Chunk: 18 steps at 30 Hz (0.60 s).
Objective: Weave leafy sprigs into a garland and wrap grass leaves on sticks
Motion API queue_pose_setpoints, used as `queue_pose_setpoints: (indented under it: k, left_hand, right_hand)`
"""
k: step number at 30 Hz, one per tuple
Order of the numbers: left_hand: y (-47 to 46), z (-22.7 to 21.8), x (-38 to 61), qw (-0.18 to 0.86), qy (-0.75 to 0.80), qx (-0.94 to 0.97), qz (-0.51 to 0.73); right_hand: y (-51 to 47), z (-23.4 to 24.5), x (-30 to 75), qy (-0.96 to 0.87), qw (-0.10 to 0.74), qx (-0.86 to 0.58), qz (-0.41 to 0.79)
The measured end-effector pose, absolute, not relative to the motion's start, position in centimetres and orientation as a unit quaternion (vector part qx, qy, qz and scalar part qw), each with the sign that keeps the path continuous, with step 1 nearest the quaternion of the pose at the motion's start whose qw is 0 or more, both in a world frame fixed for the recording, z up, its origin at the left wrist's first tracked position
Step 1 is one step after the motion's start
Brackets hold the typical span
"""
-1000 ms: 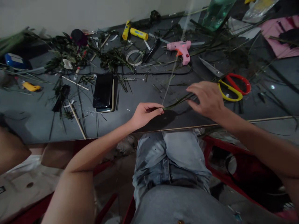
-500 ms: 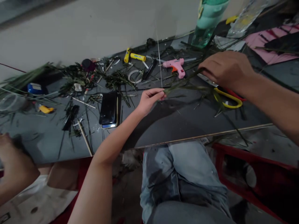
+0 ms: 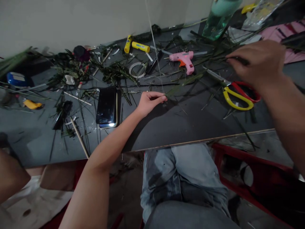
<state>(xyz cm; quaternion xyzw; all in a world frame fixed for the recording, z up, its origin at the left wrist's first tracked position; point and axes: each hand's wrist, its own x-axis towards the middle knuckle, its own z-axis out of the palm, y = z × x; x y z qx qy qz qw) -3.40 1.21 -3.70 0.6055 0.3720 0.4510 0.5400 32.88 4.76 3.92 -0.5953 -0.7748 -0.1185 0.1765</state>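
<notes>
My left hand (image 3: 151, 101) is closed in a pinch over the middle of the table. Between its thumb and forefinger is the end of a thin green leaf strip (image 3: 182, 83), which slants up to the right. A fine white thread (image 3: 154, 41) rises from these fingertips past the top of the view. Farther right, my right hand (image 3: 259, 62) is raised with its fingers pressed together; a dark piece shows at them, too unclear to name. Below it lie scissors (image 3: 238, 99) with one yellow and one red handle. A pink glue gun (image 3: 183, 60) rests between the hands.
Two stacked phones (image 3: 106, 106) lie left of my forearm. Behind are yellow glue sticks (image 3: 140, 46), a tape ring (image 3: 137, 70) and a green bottle (image 3: 221, 19). Leaf scraps (image 3: 116, 72) litter the grey table (image 3: 190, 124). Another person's arm (image 3: 11, 175) is at lower left.
My right hand has moved right and away from my left hand, uncovering the scissors. My left hand keeps its pinch. The view has shifted slightly.
</notes>
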Motion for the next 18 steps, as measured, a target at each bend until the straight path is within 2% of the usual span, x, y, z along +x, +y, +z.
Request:
queue_pose_setpoints:
  k: [7, 10, 12, 15, 18]
  left_hand:
    - [1.0, -3.5, -3.5, 0.557, 0.373, 0.609, 0.423]
    - [1.2, -3.5, -3.5, 0.563, 0.373, 0.599, 0.431]
    - [1.3, -3.6, -3.5, 0.572, 0.370, 0.592, 0.430]
    - [1.3, -3.6, -3.5, 0.583, 0.365, 0.589, 0.425]
    - [1.3, -3.6, -3.4, 0.575, 0.369, 0.584, 0.438]
  right_hand:
    - [3.9, 4.6, 30.8, -0.653, 0.124, -0.734, -0.144]
    - [5.9, 4.3, 30.2, -0.603, 0.151, -0.771, -0.139]
    - [7.7, 4.2, 29.4, -0.604, 0.213, -0.758, -0.123]
    - [10.1, 4.6, 26.2, -0.609, 0.382, -0.693, -0.050]
    - [10.6, 5.0, 21.2, -0.560, 0.573, -0.583, 0.134]
